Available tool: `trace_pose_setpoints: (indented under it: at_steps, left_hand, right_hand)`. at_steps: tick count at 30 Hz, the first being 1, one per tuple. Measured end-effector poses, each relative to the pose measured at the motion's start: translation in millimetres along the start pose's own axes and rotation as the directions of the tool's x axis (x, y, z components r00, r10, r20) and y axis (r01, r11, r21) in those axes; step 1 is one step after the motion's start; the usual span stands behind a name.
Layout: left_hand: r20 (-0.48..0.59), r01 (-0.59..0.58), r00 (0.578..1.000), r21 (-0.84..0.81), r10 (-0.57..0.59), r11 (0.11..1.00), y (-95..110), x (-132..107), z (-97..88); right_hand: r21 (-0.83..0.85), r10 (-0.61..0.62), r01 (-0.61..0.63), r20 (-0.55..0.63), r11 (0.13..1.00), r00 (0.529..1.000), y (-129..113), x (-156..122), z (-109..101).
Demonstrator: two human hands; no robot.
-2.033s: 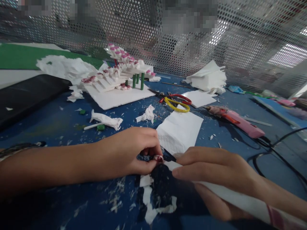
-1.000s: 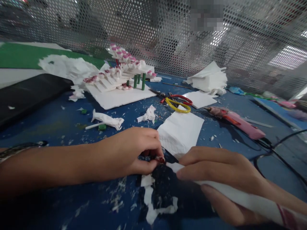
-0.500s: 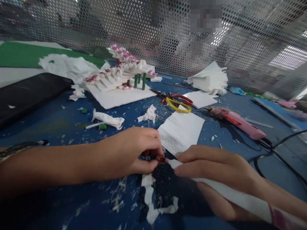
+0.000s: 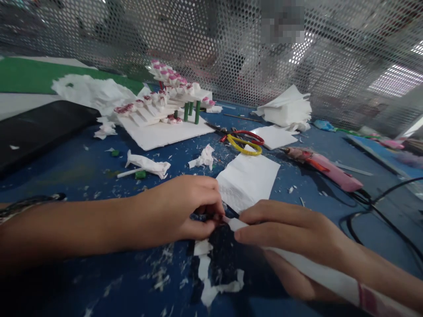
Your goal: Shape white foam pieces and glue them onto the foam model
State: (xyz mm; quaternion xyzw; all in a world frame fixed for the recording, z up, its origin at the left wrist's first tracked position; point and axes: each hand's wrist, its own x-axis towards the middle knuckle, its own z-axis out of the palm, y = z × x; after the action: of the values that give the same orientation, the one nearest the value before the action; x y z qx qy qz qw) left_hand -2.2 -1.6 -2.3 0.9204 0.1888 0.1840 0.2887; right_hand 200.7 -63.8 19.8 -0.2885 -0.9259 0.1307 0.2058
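Head view: right hand (image 4: 307, 237) holds white marker (image 4: 313, 267).

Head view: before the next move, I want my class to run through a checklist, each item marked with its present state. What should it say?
1. Left hand pinches the small reddish piece: ok.
2. Right hand holds the white pen, tip directed at the piece: ok.
3. Tip touching the piece: cannot tell; the left hand hides much of it.
4. Table near the hands free of scraps: not ok; white strips lie by the left hand.
5. Scissors apart from both hands: ok.
6. Pink corded tool switched off: cannot tell.
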Motion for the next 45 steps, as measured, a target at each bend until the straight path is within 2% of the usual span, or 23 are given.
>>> trace_pose_setpoints:
  at_steps: [6, 11, 17, 24, 29, 32, 42, 45]
  left_hand:
    - [0.001, 0.007, 1.000, 0.001, -0.007, 1.000, 0.1, -1.1, 0.8]
    - [-0.002, 0.004, 1.000, 0.000, -0.004, 1.000, 0.3, -1.1, 0.7]
    - [0.003, 0.016, 1.000, -0.016, -0.016, 1.000, 0.4, -1.3, 0.1]
    - [-0.010, 0.004, 1.000, -0.013, -0.005, 1.000, -1.1, -1.5, 1.0]
    - [-0.011, 0.002, 1.000, -0.015, -0.002, 1.000, -0.6, -0.7, 1.2]
    - [-0.009, -0.002, 1.000, -0.013, 0.002, 1.000, -0.7, -0.6, 0.9]
    - [-0.015, -0.031, 0.999, 0.030, 0.031, 0.999, -2.3, -0.1, 1.9]
    - [-0.012, -0.027, 1.000, 0.032, 0.027, 0.999, -2.0, 0.0, 1.3]
  right_hand:
    - [0.065, -0.027, 0.025, 0.016, 0.998, 1.000, 0.9, 1.1, 0.6]
    - [0.007, -0.014, 0.014, 0.000, 1.000, 1.000, 1.6, 1.2, 0.8]
    - [0.032, -0.043, 0.043, -0.001, 0.999, 0.999, 2.8, 1.5, 0.2]
    - [0.030, -0.014, 0.014, -0.002, 0.999, 1.000, 0.3, 1.8, -2.2]
    - [0.075, 0.023, -0.027, 0.050, 0.997, 0.998, -0.4, 2.3, -3.9]
    - [0.101, 0.003, -0.010, 0.069, 0.995, 0.998, 0.0, 3.1, -5.4]
    - [0.139, 0.058, -0.064, 0.042, 0.988, 0.997, -0.4, 3.9, -8.0]
    - [0.117, 0.060, -0.069, 0.075, 0.991, 0.995, -0.7, 4.1, -8.1]
